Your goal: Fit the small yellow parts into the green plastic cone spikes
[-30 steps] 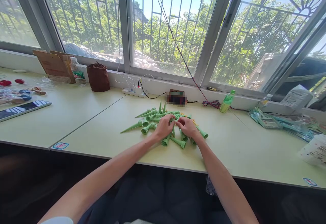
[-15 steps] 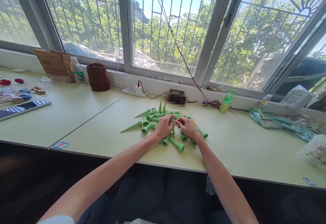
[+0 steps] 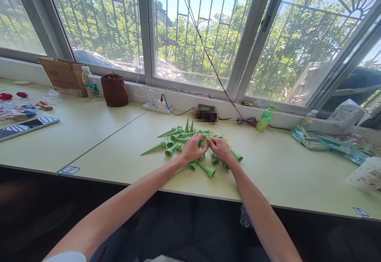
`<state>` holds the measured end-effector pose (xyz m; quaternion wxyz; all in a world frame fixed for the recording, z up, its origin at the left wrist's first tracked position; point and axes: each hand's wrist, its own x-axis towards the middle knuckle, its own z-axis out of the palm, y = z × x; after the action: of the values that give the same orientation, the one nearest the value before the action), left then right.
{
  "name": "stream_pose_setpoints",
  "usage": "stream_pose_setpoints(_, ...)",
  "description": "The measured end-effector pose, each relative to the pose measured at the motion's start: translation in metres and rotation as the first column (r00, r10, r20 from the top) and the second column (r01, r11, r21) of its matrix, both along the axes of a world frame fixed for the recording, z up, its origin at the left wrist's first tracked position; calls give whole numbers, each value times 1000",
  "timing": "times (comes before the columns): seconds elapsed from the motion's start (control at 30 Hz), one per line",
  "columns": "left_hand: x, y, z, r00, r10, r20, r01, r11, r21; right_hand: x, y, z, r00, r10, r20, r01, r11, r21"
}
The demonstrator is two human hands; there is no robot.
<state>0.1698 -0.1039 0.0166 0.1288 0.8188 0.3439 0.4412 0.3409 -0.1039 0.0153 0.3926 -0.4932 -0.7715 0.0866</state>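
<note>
Many green plastic watering spikes (image 3: pixel 153 148), with cone points and wide open ends, lie in a loose pile on the pale table. My left hand (image 3: pixel 195 147) is closed around one green spike (image 3: pixel 203 145) held point down over the pile. Close against it, my right hand (image 3: pixel 219 147) is pinched at the spike's upper part. A tiny orange-yellow piece (image 3: pixel 207 144) shows by the fingertips. Other small yellow pieces lie among the spikes behind my right hand. My fingers partly hide the held spike.
Along the window wall stand a brown pouch (image 3: pixel 114 90), a power strip (image 3: pixel 156 107) and a green bottle (image 3: pixel 265 118). A tablet (image 3: pixel 28 128) lies at the left. Plastic packets (image 3: pixel 327 141) and a white tub (image 3: pixel 367 174) are at the right.
My left hand's fingers have shifted slightly around the spike, and the right fingertips have moved slightly up beside them. The pile looks unchanged.
</note>
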Motion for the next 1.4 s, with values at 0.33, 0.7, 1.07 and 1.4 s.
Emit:
stream_pose_setpoints(0.33, 1, 0, 0, 1000, 13, 10, -13, 1000, -5, -1, -2, 2, 1000, 2, -14, -2, 1000, -8)
stream_pose_setpoints(0.7, 1, 1, -1, 999, 38, 22, -38, 999, 11, -2, -7, 7, 999, 33, -27, -34, 999, -24)
stream_pose_setpoints(1.07, 1, 0, 2, 999, 11, 37, -11, 1000, -4, -1, -4, 5, 999, 30, -26, -31, 999, -22)
stream_pose_setpoints(1.4, 1, -1, 2, 999, 4, 37, -4, 1000, -6, -2, -5, 5, 996, 45, -76, -49, 998, -43)
